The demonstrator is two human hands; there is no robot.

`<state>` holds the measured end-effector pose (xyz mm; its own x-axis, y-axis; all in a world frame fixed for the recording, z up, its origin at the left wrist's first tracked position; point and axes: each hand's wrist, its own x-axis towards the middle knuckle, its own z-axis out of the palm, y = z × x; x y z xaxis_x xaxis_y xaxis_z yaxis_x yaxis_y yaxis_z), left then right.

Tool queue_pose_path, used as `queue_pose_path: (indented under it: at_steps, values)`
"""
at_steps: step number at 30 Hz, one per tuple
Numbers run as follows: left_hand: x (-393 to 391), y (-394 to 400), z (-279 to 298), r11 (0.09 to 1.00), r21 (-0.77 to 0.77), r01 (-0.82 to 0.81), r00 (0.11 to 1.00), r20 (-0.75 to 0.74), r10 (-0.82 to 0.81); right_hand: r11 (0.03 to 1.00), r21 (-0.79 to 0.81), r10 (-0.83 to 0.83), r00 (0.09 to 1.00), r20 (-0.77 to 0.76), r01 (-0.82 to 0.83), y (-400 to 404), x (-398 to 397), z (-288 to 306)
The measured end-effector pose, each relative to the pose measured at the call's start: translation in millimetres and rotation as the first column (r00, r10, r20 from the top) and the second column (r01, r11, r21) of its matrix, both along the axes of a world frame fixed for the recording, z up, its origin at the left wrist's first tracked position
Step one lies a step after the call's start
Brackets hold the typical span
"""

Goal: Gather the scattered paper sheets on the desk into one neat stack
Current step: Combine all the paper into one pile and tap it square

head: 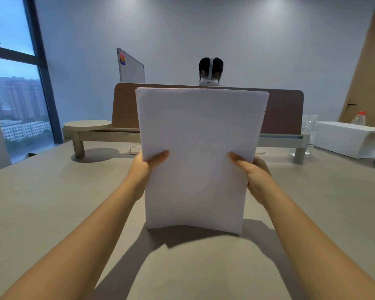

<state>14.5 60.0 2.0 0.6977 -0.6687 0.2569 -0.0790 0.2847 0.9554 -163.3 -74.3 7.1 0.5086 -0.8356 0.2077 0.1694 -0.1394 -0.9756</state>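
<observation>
Both arms outstretched, left hand point(144, 167), right hand point(254, 176) gripping, thumbs forward

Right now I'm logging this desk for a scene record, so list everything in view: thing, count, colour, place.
paper stack: one, white, held upright, bottom edge at the desk
desk: one, beige, foreground
divider panel: one, brown, behind the stack
monitor riser: one, beige, far left of desk
whiteboard: one, white, behind the divider, left
person: one, dark hair, behind the divider
white box: one, far right
plastic bottle: one, clear with red cap, behind the box
window: one, dark frame, left
left hand: grip on the stack's left edge
right hand: grip on the stack's right edge
</observation>
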Motion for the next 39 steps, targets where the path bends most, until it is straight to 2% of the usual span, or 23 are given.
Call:
queue_pose_path:
  at_steps: [6,9,14,17,20,26,28,32,35,39]
  values:
    - [-6.8,-7.3,3.0,0.995,-0.013,-0.096,0.995,-0.024,0.096,0.972,-0.156,-0.173,0.984,0.032,0.176,10.4,8.3,-4.3]
    - [-11.9,-10.2,6.6,0.985,-0.025,-0.174,0.985,-0.013,0.173,0.957,-0.173,-0.228,0.972,0.054,0.234,16.3,13.9,-1.2]
    - [-8.0,-2.5,18.3,0.983,-0.024,-0.183,0.982,0.050,0.184,0.974,-0.112,-0.189,0.980,0.069,0.196,14.5,9.8,11.7]
    - [-5.0,1.6,3.3,0.991,-0.008,-0.136,0.989,0.051,0.136,0.992,-0.059,-0.109,0.994,0.011,0.109,16.7,5.4,2.4]
    - [-4.1,1.1,-17.6,0.991,0.032,-0.132,0.991,0.042,0.131,0.994,-0.031,-0.106,0.994,-0.011,0.106,17.7,5.6,-13.4]
    - [8.8,-8.4,-21.5,0.972,0.153,-0.177,0.975,0.162,0.152,0.984,-0.117,-0.137,0.990,-0.017,0.135,11.3,14.2,-15.9]
    - [19.7,-16.1,-20.9,0.959,0.214,-0.186,0.970,0.197,0.144,0.988,-0.081,-0.136,0.990,-0.034,0.133,1.7,21.5,-16.4]
    - [46.9,-41.2,-16.6,0.923,0.332,-0.196,0.971,0.200,0.134,0.991,0.106,-0.075,0.997,-0.017,0.076,-26.8,47.6,-16.0]
    - [64.2,-65.5,-24.4,0.909,0.392,-0.144,0.988,0.110,0.109,0.991,0.130,-0.035,0.997,-0.066,0.043,-54.7,69.2,-25.4]
    - [84.9,-93.1,-44.2,0.859,0.507,-0.077,0.994,-0.028,0.105,0.977,0.208,0.005,0.976,-0.217,0.041,-90.9,96.6,-47.1]
